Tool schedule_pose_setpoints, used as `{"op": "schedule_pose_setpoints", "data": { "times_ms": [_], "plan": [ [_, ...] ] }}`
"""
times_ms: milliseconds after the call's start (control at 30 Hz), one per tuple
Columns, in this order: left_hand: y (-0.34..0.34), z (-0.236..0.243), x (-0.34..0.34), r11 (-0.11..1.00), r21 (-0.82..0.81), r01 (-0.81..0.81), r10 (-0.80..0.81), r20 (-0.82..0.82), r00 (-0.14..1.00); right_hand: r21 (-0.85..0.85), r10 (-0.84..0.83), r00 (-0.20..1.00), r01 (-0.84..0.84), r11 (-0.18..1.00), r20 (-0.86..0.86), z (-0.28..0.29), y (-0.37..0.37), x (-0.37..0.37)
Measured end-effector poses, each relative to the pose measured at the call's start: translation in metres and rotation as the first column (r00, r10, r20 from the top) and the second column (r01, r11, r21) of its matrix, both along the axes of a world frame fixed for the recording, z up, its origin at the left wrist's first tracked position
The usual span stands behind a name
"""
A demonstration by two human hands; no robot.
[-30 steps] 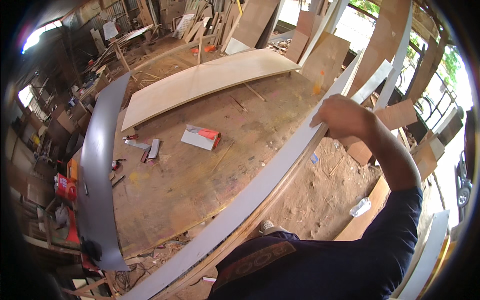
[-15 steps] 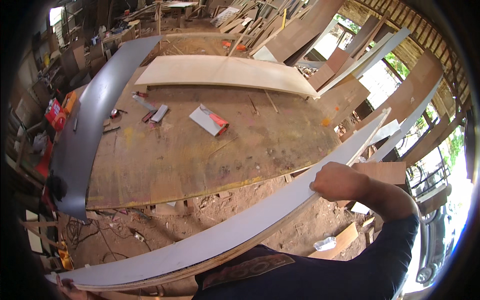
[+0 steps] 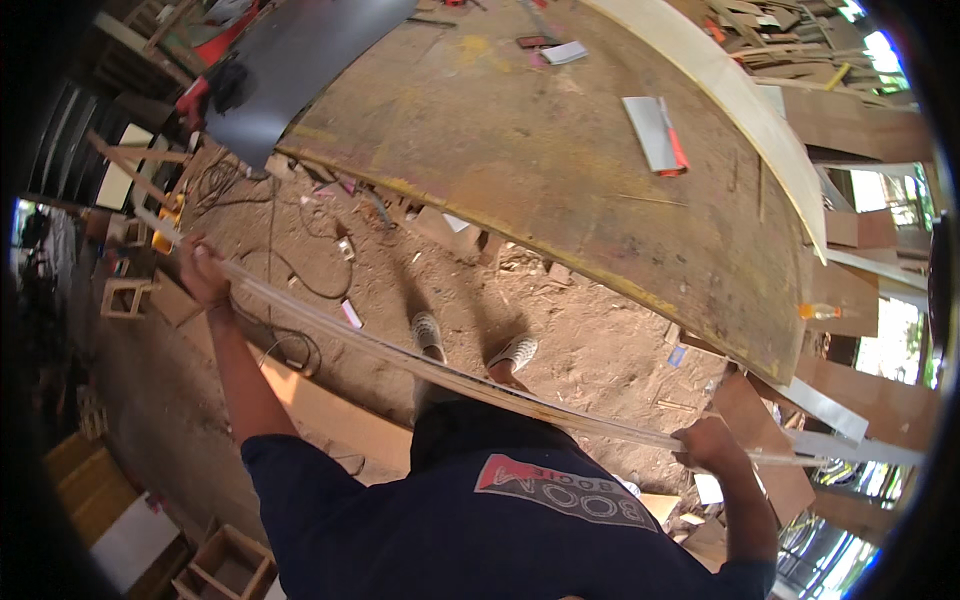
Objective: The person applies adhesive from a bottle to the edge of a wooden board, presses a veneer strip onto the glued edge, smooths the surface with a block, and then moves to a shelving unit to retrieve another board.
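Observation:
A long, narrow board lies across in front of my body, seen almost edge-on, with a pale face and a light wooden edge. My left hand is closed around it near its left end. Toward the other end, my right hand grips the same board, and its tip runs on past that hand. Held above the dirt floor, the board is apart from the worktable. My fingers' undersides are hidden.
On the table lie a dark glossy sheet, a pale curved panel and a flat grey and red packet. Cables and wood scraps litter the floor by my shoes. A wooden crate stands at lower left; boards lean at right.
My view has turned downward and to the left. The board has swung from slanting up to the right to sloping down to the right, tipped edge-on, both hands still holding it.

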State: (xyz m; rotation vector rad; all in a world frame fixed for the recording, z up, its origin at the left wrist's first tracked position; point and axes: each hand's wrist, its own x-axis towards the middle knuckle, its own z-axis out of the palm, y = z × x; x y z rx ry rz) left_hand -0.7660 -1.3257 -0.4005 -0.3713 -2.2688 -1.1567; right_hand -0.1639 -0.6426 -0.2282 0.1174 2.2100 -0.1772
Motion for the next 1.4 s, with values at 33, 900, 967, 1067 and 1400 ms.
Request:
{"op": "schedule_pose_setpoints", "data": {
  "times_ms": [33, 900, 967, 1067, 1400],
  "plan": [
    [0.008, -0.010, 0.006, 0.995, 0.091, 0.044, -0.049, 0.052, 0.997, 0.013, 0.015, 1.000, -0.015, 1.000, 0.014, -0.017, 0.002, 0.003],
    [0.267, -0.307, 0.072, 0.867, -0.173, -0.468, 0.449, 0.680, 0.579, 0.131, -0.078, 0.997, 0.077, 0.988, 0.008, -0.323, 0.147, 0.095],
    [0.302, -0.308, 0.074, 0.863, -0.222, -0.454, 0.461, 0.714, 0.527, 0.139, -0.114, 0.993, 0.114, 0.984, -0.010, -0.353, 0.156, 0.114],
    [0.311, -0.322, 0.080, 0.869, -0.293, -0.398, 0.465, 0.756, 0.461, 0.126, -0.128, 0.986, 0.141, 0.982, -0.108, -0.388, 0.173, 0.115],
    [0.346, -0.352, 0.100, 0.911, -0.308, -0.276, 0.413, 0.709, 0.572, 0.132, -0.116, 0.958, 0.154, 0.979, -0.263, -0.527, 0.200, 0.099]
  ]
}}
